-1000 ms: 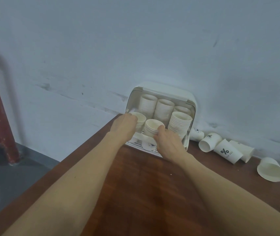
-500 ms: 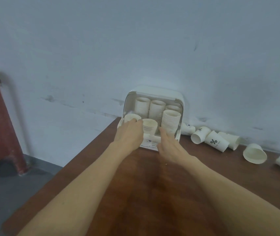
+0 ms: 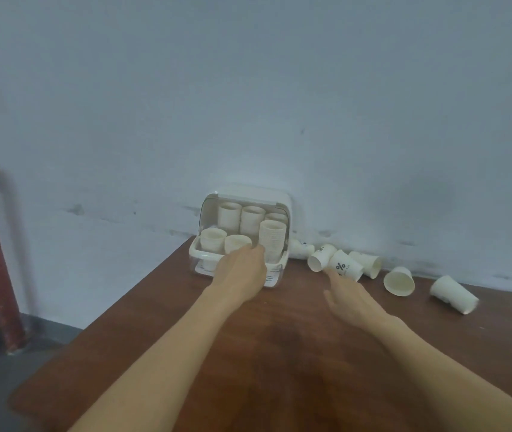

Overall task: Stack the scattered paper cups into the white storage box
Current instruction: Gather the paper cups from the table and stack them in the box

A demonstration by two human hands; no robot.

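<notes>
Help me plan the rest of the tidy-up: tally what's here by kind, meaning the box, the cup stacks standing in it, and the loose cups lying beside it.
White storage box: 1
Cup stacks standing in the box: 6
Loose cups lying on their sides: 6
Total: 13
</notes>
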